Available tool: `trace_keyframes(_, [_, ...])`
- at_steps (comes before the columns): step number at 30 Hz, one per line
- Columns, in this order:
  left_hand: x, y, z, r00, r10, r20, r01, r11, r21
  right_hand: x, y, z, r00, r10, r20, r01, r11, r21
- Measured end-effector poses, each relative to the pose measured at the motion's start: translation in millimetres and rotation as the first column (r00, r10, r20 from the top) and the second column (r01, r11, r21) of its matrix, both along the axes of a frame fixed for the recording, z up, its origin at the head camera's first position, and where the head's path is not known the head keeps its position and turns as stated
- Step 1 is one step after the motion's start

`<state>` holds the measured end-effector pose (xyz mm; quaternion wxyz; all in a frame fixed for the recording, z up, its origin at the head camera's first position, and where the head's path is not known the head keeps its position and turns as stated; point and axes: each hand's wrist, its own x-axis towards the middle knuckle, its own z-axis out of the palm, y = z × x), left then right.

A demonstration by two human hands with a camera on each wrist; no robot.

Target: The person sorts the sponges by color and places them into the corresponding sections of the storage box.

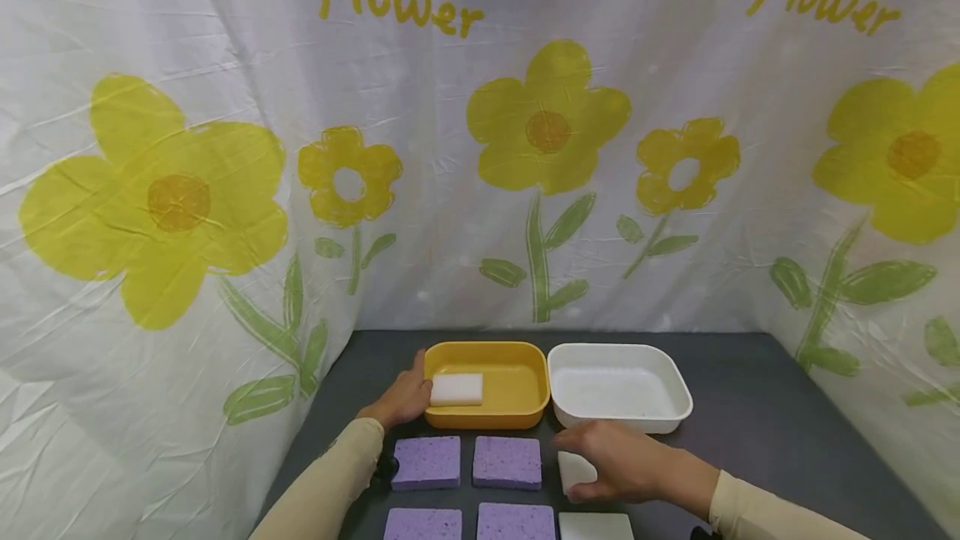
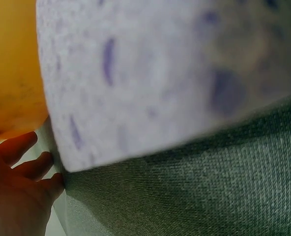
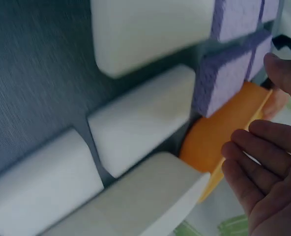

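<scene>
My left hand point(image 1: 408, 394) rests against the left end of a yellow tray point(image 1: 517, 417), which holds a white sponge block point(image 1: 459, 390). In the left wrist view its fingers point(image 2: 35, 167) lie along the tray's side, and a purple sponge point(image 2: 145, 98) fills the foreground. My right hand point(image 1: 622, 461) hovers over a white sponge block point(image 1: 574, 472) in front of the white tray point(image 1: 622, 425), thumb and fingers apart. The right wrist view shows a gap between the hand point(image 3: 278, 182) and the white block point(image 3: 145, 120), with nothing held.
Several purple sponges point(image 1: 506, 462) lie in rows in front of the yellow tray. Another white block point(image 1: 596, 527) sits at the near edge of view; one more point(image 3: 47, 182) shows in the right wrist view. A flower-printed curtain point(image 1: 450, 273) encloses the dark table point(image 1: 735, 390).
</scene>
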<state>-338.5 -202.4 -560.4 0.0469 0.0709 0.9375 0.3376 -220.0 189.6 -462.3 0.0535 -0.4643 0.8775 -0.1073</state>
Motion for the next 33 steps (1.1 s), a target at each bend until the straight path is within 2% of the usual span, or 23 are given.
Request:
trace_keyframes(5, [0.4, 0, 0.4, 1.000, -0.003, -0.004, 0.003, 1.000, -0.002, 15.8, 7, -9.7, 1.000, 0.012, 0.016, -0.012, 1.000, -0.001])
trace_keyframes(9, [0.9, 0, 0.4, 1.000, -0.008, -0.009, 0.008, 1.000, 0.000, 24.0, 15, -17.4, 0.999, 0.036, -0.013, -0.036, 0.999, -0.021])
trace_keyframes(18, [1.1, 2, 2.5, 1.000, 0.009, 0.021, -0.009, 1.000, 0.021, 33.7, 25, -32.9, 0.989, 0.055, 0.134, -0.043, 0.995, -0.087])
trace_keyframes(21, [0.3, 1, 0.5, 1.000, 0.006, 0.018, -0.006, 1.000, 0.017, 36.9, 27, -39.9, 0.988, 0.091, 0.121, -0.075, 0.989, -0.131])
trace_keyframes(25, [0.0, 0, -2.0, 1.000, 0.001, 0.018, -0.001, 1.000, 0.010, 38.9, 30, -51.2, 0.987, 0.146, 0.062, -0.135, 0.978, -0.156])
trace_keyframes(33, [0.8, 0, -0.9, 1.000, 0.006, 0.008, -0.006, 1.000, 0.007, 40.3, 30, -67.1, 0.989, 0.141, 0.049, -0.135, 0.985, -0.109])
